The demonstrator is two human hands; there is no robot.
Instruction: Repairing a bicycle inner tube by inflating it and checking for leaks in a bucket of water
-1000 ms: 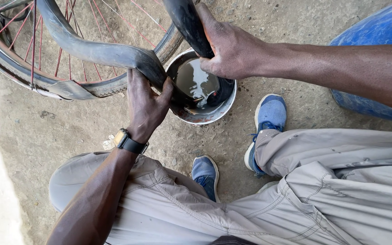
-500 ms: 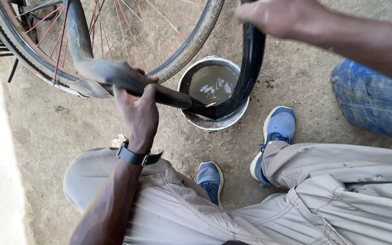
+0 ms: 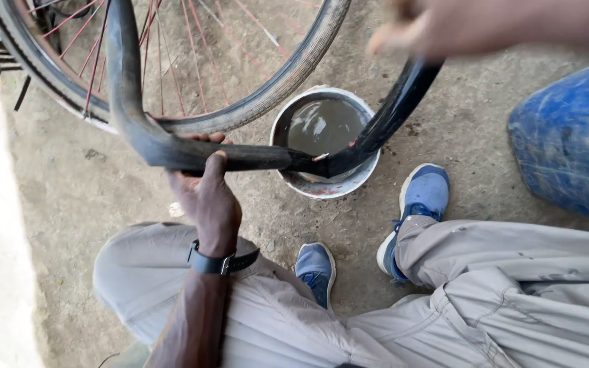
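A black rubber inner tube (image 3: pixel 240 157) runs from the upper left, bends in front of me and rises to the upper right. My left hand (image 3: pixel 202 187) grips it from below at the bend, a dark watch on the wrist. My right hand (image 3: pixel 444 27), blurred at the top edge, holds the tube's other stretch high up. The tube's low point, with a small valve, hangs just over the near rim of a white bowl (image 3: pixel 356 180) of murky water.
A bicycle wheel (image 3: pixel 288 75) with red spokes stands behind the bowl. A blue drum (image 3: pixel 570 136) lies at the right. My grey trouser legs and blue shoes (image 3: pixel 420 197) rest on the concrete floor. A pale wall edge runs down the left.
My right hand has lifted from the bowl to the top edge, pulling the tube up out of the water. My left hand has shifted along the tube and holds it lower in view.
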